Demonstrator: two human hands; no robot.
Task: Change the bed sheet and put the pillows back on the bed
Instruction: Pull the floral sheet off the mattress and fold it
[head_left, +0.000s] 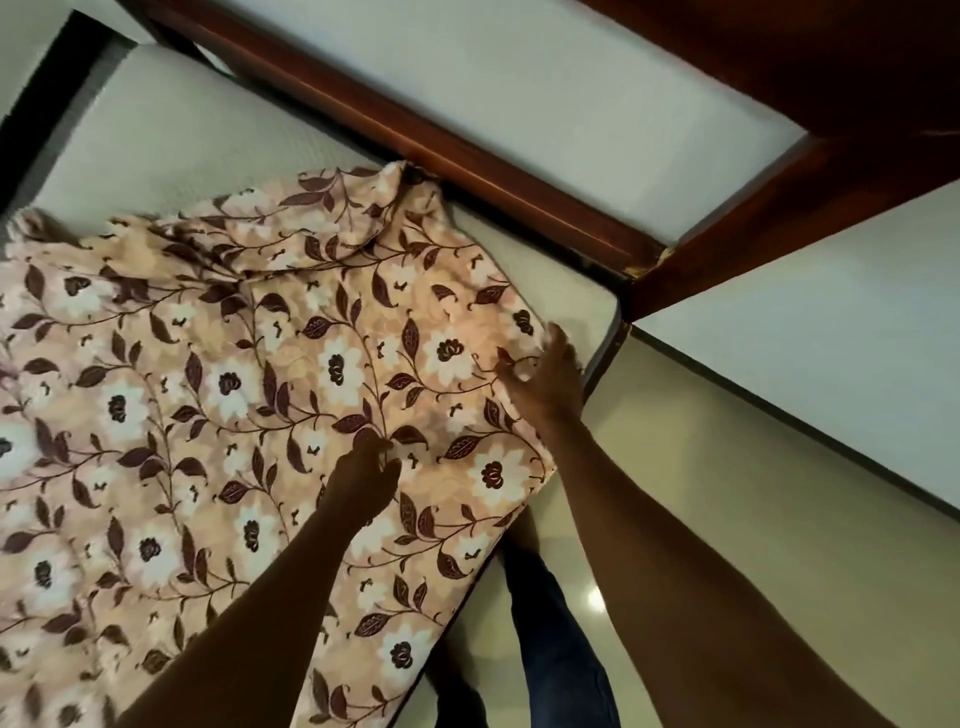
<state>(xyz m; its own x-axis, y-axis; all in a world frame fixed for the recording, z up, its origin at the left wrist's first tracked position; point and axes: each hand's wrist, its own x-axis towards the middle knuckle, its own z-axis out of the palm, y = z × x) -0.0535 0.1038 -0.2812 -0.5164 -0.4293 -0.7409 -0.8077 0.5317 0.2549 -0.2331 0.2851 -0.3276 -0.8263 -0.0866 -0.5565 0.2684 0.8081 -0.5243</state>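
Floral bed sheet (218, 395) stops short of mattress corner (592, 304); right hand (545, 382) nearer, gripping sheet edge; left hand (363, 480) pinches fabric inboard.

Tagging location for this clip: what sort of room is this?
Most likely a bedroom: a bare mattress in a dark wooden bed frame, a floral bed sheet half spread over it, and a glossy floor alongside.

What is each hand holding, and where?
Both hold the sheet: right hand grips its edge near the mattress corner, left hand pinches a fold farther in.
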